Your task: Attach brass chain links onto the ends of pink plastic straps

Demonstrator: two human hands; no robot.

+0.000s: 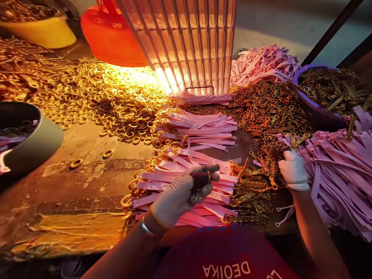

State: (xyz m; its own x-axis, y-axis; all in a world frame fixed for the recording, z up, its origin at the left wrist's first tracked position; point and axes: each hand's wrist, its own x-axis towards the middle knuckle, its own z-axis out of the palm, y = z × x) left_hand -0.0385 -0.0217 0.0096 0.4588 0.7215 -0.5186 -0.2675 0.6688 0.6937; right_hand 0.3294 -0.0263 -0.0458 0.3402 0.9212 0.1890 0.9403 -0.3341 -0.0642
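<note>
Pink straps (215,211) beneath left hand (178,193); right hand (293,170) curled beside gold chains (269,151); hands apart, both grips unclear.

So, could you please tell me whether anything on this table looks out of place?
Two gold rings lie on the worn, patchy table, apart from the ring heap, odd because most loose rings are piled together.

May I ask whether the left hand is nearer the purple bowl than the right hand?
No, the right hand is nearer the purple bowl; the left hand is over pink straps.
</note>
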